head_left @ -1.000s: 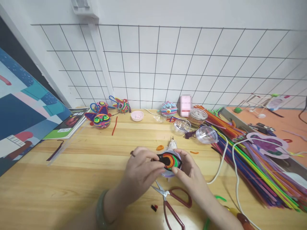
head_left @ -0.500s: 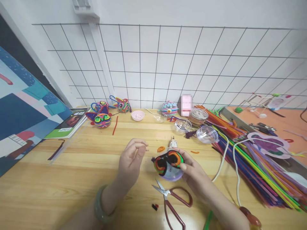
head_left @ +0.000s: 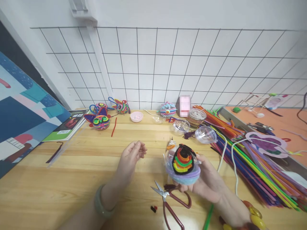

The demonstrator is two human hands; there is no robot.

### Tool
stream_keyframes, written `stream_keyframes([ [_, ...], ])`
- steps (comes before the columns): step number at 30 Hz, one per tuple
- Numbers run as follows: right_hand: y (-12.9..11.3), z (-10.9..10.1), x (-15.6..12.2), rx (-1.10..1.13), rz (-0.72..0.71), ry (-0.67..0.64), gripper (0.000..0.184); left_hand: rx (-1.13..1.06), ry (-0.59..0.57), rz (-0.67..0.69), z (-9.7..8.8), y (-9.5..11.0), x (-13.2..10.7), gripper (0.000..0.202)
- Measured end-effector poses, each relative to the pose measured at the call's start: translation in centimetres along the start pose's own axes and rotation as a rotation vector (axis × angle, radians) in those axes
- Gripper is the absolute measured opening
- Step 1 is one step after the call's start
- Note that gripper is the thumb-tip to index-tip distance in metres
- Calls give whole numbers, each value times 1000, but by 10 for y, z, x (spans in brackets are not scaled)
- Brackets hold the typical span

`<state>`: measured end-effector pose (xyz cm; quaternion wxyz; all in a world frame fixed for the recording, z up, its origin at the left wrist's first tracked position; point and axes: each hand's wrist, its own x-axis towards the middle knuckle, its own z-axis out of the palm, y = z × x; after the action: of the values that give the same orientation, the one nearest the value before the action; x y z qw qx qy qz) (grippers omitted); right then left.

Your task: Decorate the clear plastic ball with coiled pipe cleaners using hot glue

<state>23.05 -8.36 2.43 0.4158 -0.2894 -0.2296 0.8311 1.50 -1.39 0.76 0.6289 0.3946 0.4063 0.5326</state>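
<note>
My right hand (head_left: 206,180) cups a clear plastic ball (head_left: 182,164) wrapped with pipe cleaners: a purple band round the bottom and a black, red, orange and green spiral patch facing me. It is held just above the wooden table (head_left: 72,169). My left hand (head_left: 130,159) hovers to the left of the ball, apart from it, fingers loosely curled and holding nothing. A green bangle sits on that wrist. Red-handled scissors (head_left: 171,199) lie on the table below both hands.
A big pile of coloured pipe cleaners (head_left: 251,156) and white cables (head_left: 224,153) fill the right side. Clear half-shells (head_left: 205,134), a pink bowl (head_left: 136,116) and finished decorated balls (head_left: 100,119) line the back. A glue gun tip (head_left: 171,142) sits behind the ball. Books (head_left: 66,124) lie at left.
My left hand let go of the ball and drew away to the left. My right hand turned the ball and lifted it rightward, so the spiral patch now faces me.
</note>
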Motion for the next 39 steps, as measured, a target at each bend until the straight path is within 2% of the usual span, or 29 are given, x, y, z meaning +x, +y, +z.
stream_keyframes([
  [5, 4, 0, -2, -72, -22, 4, 41, 28, -39, -32, 2, -1, -2, 26],
  [10, 3, 11, -3, -223, -51, 68, 50, 136, -71, -13, 4, 0, -3, 27],
  [14, 4, 13, -2, -192, -38, 92, 45, 214, -114, -43, 4, 2, -5, 36],
  [23, 8, 7, 0, -208, -36, -20, 43, 306, -216, 4, 1, 4, -10, 48],
  [31, 14, 5, 2, -285, -32, 4, 62, 379, -245, 44, -3, 3, -10, 45],
  [35, 18, 1, 4, -457, -124, 76, 69, 427, -249, 64, -4, 2, -10, 44],
  [39, 17, 0, 6, -584, -155, 4, 80, 472, -262, 78, -5, 1, -8, 44],
])
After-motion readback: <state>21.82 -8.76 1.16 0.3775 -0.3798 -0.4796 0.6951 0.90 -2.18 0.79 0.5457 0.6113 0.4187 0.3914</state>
